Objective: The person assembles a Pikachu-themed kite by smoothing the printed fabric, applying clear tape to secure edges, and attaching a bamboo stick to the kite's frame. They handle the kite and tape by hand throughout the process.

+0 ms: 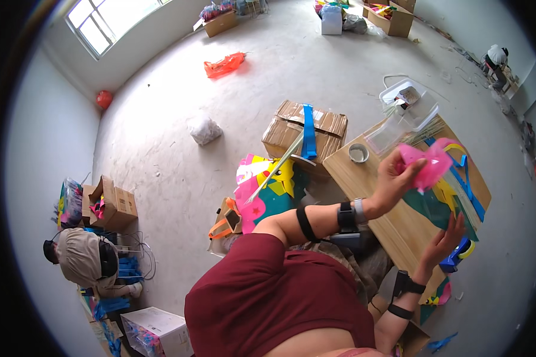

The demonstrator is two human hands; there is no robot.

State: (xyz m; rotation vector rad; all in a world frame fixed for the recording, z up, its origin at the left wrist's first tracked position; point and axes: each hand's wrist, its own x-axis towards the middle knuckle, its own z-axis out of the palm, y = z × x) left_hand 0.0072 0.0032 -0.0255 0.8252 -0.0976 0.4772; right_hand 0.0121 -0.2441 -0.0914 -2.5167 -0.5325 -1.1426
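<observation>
Pale concrete floor (167, 119), white walls (56, 113), bright window (104, 27) at upper left. To the right, a rectangular light-wood table (399, 235). Holds up a crumpled, translucent pink plastic sheet (427, 169) in the left hand (395, 178), thumb and fingers clamped on it, above the table's middle. Has the right hand (446, 240) near the table's right edge, fingers stretched out and slightly apart, beside a dark-green flat sheet (427, 211) with a bright yellow shape (445, 193); cannot tell whether touching. Also on the table: small round grey container (358, 153) near the left corner, clear plastic tray (384, 140) toward the far edge, flat blue strip (470, 191) along the right edge. At the near right edge, blue tape dispenser (455, 257). Off the left corner, brown cardboard box (280, 137). Far left, co-worker in beige top (80, 256), bending.
</observation>
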